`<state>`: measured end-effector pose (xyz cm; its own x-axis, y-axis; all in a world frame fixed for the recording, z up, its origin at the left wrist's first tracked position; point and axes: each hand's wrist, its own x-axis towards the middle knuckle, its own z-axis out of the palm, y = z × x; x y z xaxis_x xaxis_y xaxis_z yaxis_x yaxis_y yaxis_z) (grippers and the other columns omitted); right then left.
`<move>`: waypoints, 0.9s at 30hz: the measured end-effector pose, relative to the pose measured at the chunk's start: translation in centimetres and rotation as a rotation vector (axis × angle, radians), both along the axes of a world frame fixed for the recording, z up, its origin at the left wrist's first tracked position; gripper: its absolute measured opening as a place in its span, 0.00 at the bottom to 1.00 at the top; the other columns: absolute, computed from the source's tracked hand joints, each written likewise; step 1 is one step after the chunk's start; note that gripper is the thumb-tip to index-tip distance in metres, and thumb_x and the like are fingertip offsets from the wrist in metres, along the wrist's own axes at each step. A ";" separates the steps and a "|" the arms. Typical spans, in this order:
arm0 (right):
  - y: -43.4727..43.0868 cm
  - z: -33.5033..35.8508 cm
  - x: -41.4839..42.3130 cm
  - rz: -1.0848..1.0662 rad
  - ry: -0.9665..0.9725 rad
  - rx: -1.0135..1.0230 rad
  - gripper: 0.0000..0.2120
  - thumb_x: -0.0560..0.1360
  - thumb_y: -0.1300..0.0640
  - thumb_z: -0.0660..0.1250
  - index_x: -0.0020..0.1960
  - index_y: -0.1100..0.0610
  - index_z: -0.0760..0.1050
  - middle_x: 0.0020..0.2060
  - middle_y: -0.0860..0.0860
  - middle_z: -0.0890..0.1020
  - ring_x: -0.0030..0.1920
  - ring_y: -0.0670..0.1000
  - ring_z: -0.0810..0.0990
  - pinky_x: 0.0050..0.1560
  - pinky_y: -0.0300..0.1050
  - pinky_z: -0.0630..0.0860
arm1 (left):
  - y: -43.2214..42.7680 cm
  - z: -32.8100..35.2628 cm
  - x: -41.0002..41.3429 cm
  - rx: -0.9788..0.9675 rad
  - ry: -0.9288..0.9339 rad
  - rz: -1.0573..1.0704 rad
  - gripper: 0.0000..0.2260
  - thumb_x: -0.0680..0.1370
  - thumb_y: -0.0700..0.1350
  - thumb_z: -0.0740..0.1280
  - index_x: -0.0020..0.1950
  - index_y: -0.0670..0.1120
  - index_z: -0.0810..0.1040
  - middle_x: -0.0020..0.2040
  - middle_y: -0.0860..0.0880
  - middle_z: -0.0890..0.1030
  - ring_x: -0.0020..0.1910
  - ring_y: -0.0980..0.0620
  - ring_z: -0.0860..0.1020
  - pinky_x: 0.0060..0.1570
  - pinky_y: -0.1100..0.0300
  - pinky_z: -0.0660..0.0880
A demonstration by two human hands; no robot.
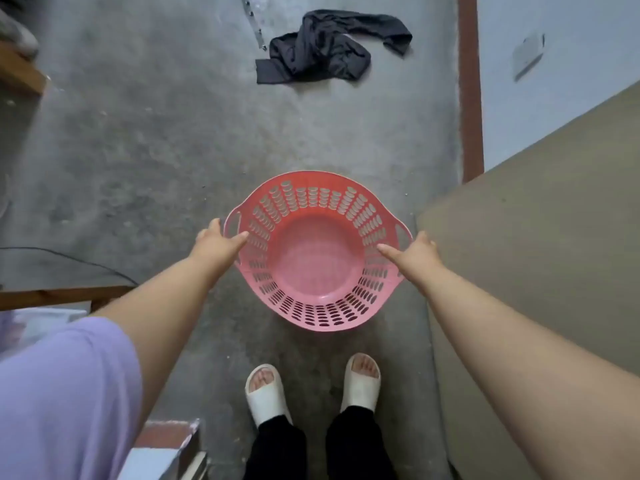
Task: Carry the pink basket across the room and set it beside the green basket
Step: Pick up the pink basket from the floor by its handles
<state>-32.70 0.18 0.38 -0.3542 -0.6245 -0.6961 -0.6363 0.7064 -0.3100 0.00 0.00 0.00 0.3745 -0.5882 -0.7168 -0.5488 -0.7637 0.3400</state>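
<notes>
The pink basket (317,252) is found at the centre of the frame, above the concrete floor (156,150), directly ahead of two feet in white slippers (265,393). Whether it rests on the floor or is already lifted cannot be told. It is empty; the solid base is bare and nothing lies against the perforated wall. The left hand (216,245) is placed at the left rim by the cut-out handle, the right hand (414,254) at the right rim by the opposite handle. The thumbs are laid over the rim into the bowl; the remaining fingers are hidden beneath, so it cannot be told whether the grip is closed or slack. The basket is judged light, of thin moulded plastic, stiff at the rim but likely to flex in the slotted wall. The two handle slots are judged the proper holding points. A dark garment (329,46) lies on the floor at upper centre. The green basket is not in view.
</notes>
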 end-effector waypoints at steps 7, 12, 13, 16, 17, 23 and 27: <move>1.2 -6.4 0.3 -0.316 -0.219 -0.033 0.26 0.73 0.55 0.72 0.66 0.61 0.67 0.58 0.59 0.80 0.48 0.58 0.82 0.50 0.54 0.79 | -0.1 -6.5 -0.2 0.003 0.313 0.333 0.20 0.78 0.47 0.61 0.69 0.47 0.67 0.62 0.44 0.77 0.60 0.45 0.74 0.59 0.50 0.68; 0.2 -4.9 2.2 -0.328 -0.343 -0.111 0.11 0.76 0.60 0.68 0.54 0.60 0.69 0.39 0.50 0.76 0.34 0.47 0.74 0.31 0.40 0.70 | 0.3 -4.6 -0.6 -0.114 0.424 0.525 0.07 0.79 0.46 0.58 0.45 0.47 0.74 0.35 0.50 0.72 0.35 0.54 0.71 0.43 0.60 0.69; -0.1 -4.0 2.6 -0.332 -0.349 -0.144 0.11 0.75 0.60 0.69 0.52 0.59 0.68 0.38 0.50 0.75 0.33 0.47 0.73 0.31 0.40 0.70 | 0.4 -3.6 -0.5 -0.140 0.407 0.552 0.07 0.79 0.46 0.58 0.46 0.47 0.73 0.35 0.50 0.71 0.35 0.54 0.71 0.42 0.59 0.69; -1.9 0.3 3.8 -0.319 -0.363 -0.204 0.11 0.73 0.59 0.71 0.45 0.57 0.67 0.36 0.51 0.75 0.35 0.50 0.74 0.37 0.45 0.73 | 0.2 0.8 0.5 -0.211 0.369 0.658 0.07 0.79 0.44 0.56 0.49 0.47 0.73 0.33 0.50 0.68 0.31 0.53 0.68 0.33 0.59 0.67; -2.6 1.9 4.1 -0.308 -0.365 -0.226 0.12 0.72 0.59 0.71 0.42 0.56 0.67 0.35 0.51 0.76 0.35 0.52 0.75 0.39 0.46 0.73 | 0.1 2.5 1.0 -0.233 0.369 0.687 0.07 0.78 0.43 0.56 0.46 0.48 0.73 0.32 0.50 0.67 0.29 0.53 0.67 0.32 0.59 0.66; -6.9 15.3 6.3 -0.207 -0.372 -0.360 0.14 0.72 0.56 0.71 0.35 0.53 0.65 0.34 0.50 0.77 0.36 0.52 0.76 0.35 0.43 0.72 | -1.0 15.6 3.1 -0.381 0.359 0.726 0.11 0.79 0.45 0.52 0.42 0.50 0.72 0.32 0.51 0.64 0.28 0.54 0.61 0.30 0.60 0.62; -9.6 25.3 8.1 -0.109 -0.387 -0.421 0.13 0.72 0.54 0.70 0.35 0.53 0.66 0.34 0.50 0.77 0.36 0.52 0.76 0.34 0.43 0.70 | -1.5 25.4 4.4 -0.492 0.353 0.718 0.12 0.80 0.46 0.49 0.50 0.46 0.71 0.31 0.51 0.63 0.27 0.54 0.60 0.28 0.60 0.60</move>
<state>-24.65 -9.38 25.71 -0.2013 -0.8495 -0.4876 -0.3511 0.5273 -0.7737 4.38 -1.46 25.43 0.5731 -0.5680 -0.5906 0.1943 -0.6060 0.7714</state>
